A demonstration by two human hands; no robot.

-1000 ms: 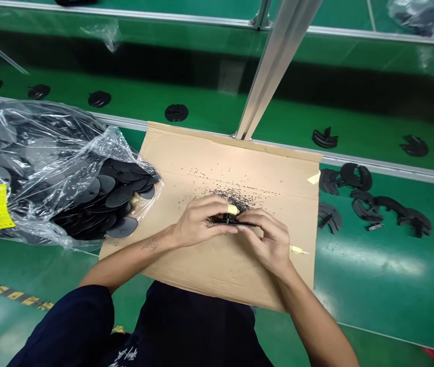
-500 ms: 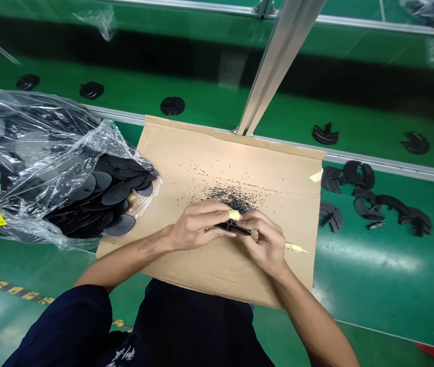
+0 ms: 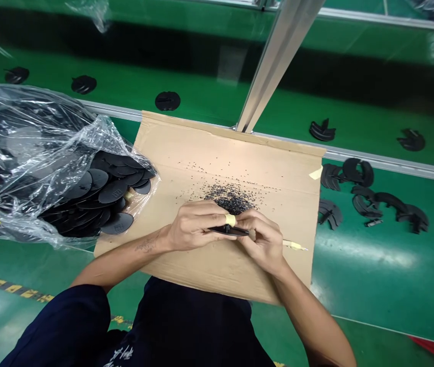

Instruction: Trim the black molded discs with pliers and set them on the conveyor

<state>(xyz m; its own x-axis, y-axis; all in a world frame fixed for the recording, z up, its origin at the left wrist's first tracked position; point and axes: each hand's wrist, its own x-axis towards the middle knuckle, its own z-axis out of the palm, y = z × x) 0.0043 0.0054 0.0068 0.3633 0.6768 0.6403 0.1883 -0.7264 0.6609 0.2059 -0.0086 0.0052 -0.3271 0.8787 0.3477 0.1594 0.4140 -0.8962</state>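
Note:
A thin black disc-like part point(image 3: 232, 231) is held nearly edge-on between my two hands, low over the cardboard sheet point(image 3: 201, 270). My left hand point(image 3: 194, 224) pinches its left side, and pale yellow tape shows at a fingertip. The fingers of my right hand point(image 3: 263, 237) are closed on its right side, with another pale tape wrap partly visible. Whether a smaller piece sits between the fingertips is hidden. Just beyond the hands lies a pile of tiny black pieces point(image 3: 234, 200), scattered outward over the cardboard.
At left, a clear plastic bag point(image 3: 41, 153) spills black discs point(image 3: 117, 223). A thin tool with yellow tape point(image 3: 294, 245) lies right of my right hand. Curved black parts point(image 3: 368, 205) rest on the green surface at right. A metal post point(image 3: 278, 66) rises behind the cardboard; single black parts point(image 3: 167, 101) lie beyond the rail.
The whole view has shifted slightly. Both hands keep their hold on the black part, which now looks a little more level; the fingers have moved only slightly.

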